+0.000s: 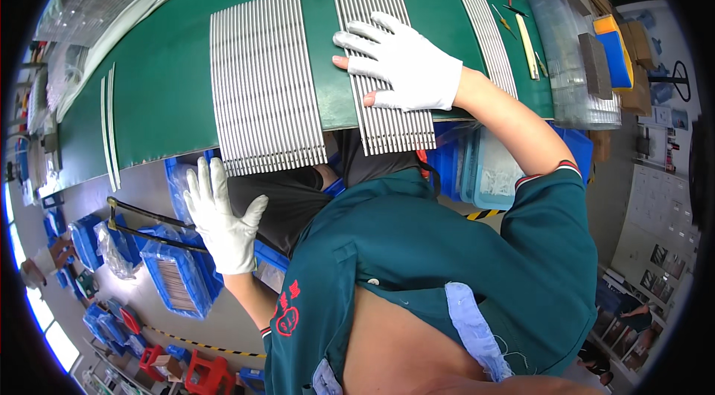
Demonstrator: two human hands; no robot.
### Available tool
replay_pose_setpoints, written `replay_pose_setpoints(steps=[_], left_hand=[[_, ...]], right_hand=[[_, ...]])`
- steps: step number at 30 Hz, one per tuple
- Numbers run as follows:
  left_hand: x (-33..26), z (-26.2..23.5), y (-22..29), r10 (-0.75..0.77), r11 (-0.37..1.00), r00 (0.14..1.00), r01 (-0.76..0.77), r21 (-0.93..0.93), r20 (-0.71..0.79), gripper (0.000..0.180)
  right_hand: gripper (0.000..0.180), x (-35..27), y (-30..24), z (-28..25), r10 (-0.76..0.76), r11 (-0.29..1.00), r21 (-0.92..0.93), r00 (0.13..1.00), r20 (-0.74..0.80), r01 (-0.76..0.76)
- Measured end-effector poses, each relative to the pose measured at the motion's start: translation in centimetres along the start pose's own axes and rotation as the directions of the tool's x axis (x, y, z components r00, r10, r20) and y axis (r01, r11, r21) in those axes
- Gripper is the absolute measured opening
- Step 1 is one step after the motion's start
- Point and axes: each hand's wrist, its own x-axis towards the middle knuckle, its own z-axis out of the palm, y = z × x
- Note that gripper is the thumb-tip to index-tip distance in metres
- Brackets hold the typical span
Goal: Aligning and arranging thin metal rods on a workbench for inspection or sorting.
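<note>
On the green table [164, 97], those slim metal rods [395, 127] are probably stiff, kinda slippery, so pinch mid-length; right hand [406, 60] flat on them, left hand [223, 220] empty, both grips wide.

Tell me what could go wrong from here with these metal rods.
The middle rods jut past the table's near edge, so the right hand lying on them could shift some and perhaps tip them off.

The left rods overhang too; the left hand, open just off the edge, might knock their ends.

The two far-left rods also overhang and could be bumped off.
</note>
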Motion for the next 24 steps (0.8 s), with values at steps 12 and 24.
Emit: replay_pose_setpoints(steps=[12, 24], left_hand=[[-0.06, 0.02, 0.1, -0.004, 1.0, 1.0, 0.004, -0.013, -0.001, 0.09], [0.09, 0.03, -0.11, 0.011, 1.0, 1.0, -0.011, -0.003, -0.008, 0.089]], right_hand=[[0.062, -0.33, 0.2, 0.14, 0.007, 1.0, -0.016, 1.0, 0.004, -0.007], [0.061, -0.37, 0.22, 0.21, 0.008, 1.0, -0.015, 1.0, -0.001, -0.008]])
